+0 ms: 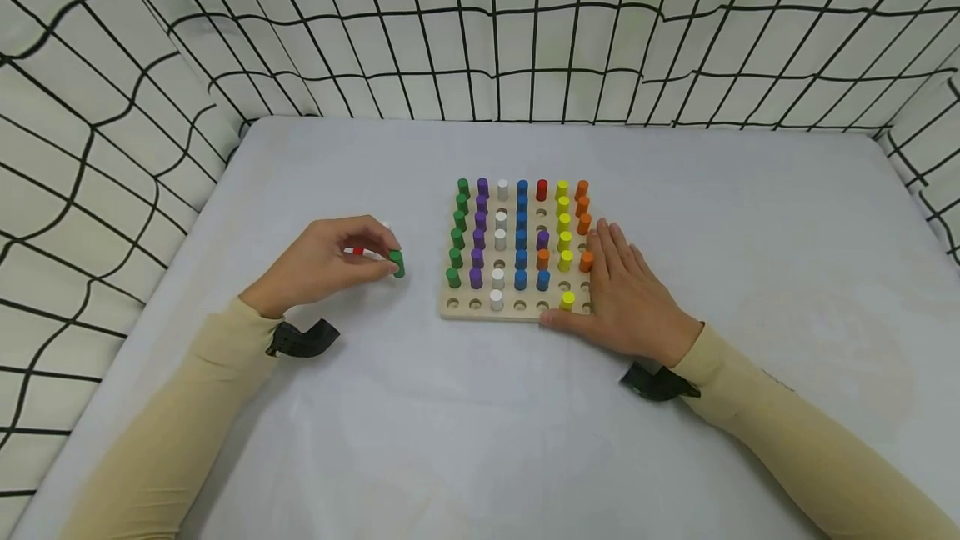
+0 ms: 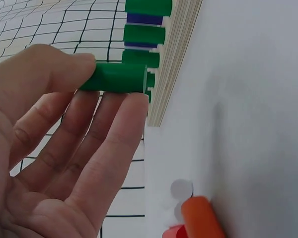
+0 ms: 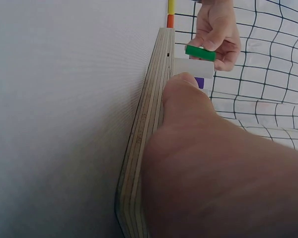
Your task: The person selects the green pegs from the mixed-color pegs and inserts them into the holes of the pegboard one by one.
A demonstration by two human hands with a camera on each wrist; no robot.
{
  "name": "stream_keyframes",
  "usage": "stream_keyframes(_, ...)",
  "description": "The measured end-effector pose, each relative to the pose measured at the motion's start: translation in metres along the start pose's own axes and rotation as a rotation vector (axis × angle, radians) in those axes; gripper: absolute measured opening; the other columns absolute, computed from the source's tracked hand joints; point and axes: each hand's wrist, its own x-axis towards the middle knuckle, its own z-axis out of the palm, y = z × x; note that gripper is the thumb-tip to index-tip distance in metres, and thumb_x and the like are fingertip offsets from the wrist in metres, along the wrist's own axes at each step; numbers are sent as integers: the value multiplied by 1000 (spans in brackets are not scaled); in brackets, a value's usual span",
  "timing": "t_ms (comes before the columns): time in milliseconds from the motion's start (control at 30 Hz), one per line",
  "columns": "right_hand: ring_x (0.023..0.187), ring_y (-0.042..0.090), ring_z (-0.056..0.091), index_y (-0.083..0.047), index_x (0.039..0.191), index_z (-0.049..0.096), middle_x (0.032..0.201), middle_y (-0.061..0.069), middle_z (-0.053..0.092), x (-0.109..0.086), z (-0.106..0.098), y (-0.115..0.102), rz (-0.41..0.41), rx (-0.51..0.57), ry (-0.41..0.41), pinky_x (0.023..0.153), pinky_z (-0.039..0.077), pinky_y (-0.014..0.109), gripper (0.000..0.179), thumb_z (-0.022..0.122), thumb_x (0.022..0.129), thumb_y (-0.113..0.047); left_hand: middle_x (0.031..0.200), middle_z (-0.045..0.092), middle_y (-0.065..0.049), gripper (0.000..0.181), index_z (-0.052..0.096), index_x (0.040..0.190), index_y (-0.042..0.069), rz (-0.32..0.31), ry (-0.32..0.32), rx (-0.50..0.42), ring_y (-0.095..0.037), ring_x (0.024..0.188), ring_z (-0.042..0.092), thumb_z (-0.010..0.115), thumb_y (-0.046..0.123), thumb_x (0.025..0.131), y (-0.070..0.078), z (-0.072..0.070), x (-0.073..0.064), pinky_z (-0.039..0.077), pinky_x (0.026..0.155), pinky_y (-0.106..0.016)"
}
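Between thumb and fingers, my left hand point(image 1: 330, 261) pinches a green peg point(image 2: 116, 78), held left of a wooden pegboard point(image 1: 480, 314). Pegs stand in columns on the board: green point(image 1: 456, 257), purple point(image 1: 477, 258), white point(image 1: 498, 278), blue point(image 1: 521, 259), yellow point(image 1: 565, 242) and orange point(image 1: 584, 224). One column is mixed, with a red peg point(image 1: 542, 189) at its far end. My right hand point(image 1: 633, 298) rests against the board's right edge, fingers straight, thumb at the near edge. It covers part of the right side. Some holes in the board show bare.
Loose pegs lie on the white table point(image 1: 465, 423) beneath my left hand, among them an orange peg point(image 2: 201, 218) and a red peg point(image 2: 175, 231); the hand partly hides them in the head view. A black wire grid point(image 1: 495, 40) stands behind and beside the table.
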Motion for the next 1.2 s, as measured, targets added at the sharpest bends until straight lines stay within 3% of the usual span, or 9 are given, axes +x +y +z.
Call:
stream_keyframes(133,164,42,-3,2,163,-6,174,23,-7,1,0,0,2,-3,-3,132,10,62,137,51,81,-91,107,73,1,19,73,104,18,17,-9,21,-4,101,71,82,13,89,1,7,2,59,85,-17)
stream_keyframes(367,164,42,-3,2,163,-6,174,22,-7,1,1,1,2,-5,-1,132,11,62,137,50,81,-91,108,72,-2,21,72,106,12,53,-37,-105,-7,103,72,82,7,88,2,19,4,62,88,-21)
stream_keyframes(567,164,42,-3,2,163,-6,174,22,-7,1,1,1,3,-6,-5,132,11,62,137,50,81,-92,108,72,-6,21,72,107,9,104,-62,-125,-5,103,72,81,4,88,2,27,5,62,89,-21)
stream_keyframes(833,164,42,-4,3,163,-6,174,22,-8,1,1,1,-4,1,-1,132,10,62,137,51,81,-90,108,72,-7,21,73,106,11,67,-97,-148,-5,104,72,83,7,87,1,37,6,62,89,-21)
stream_keyframes(1200,164,42,-3,3,163,-6,174,22,-8,1,2,2,-6,1,4,131,11,62,137,51,81,-91,109,72,-11,21,73,105,9,102,-120,-198,-6,105,73,82,4,87,3,46,7,63,89,-23)
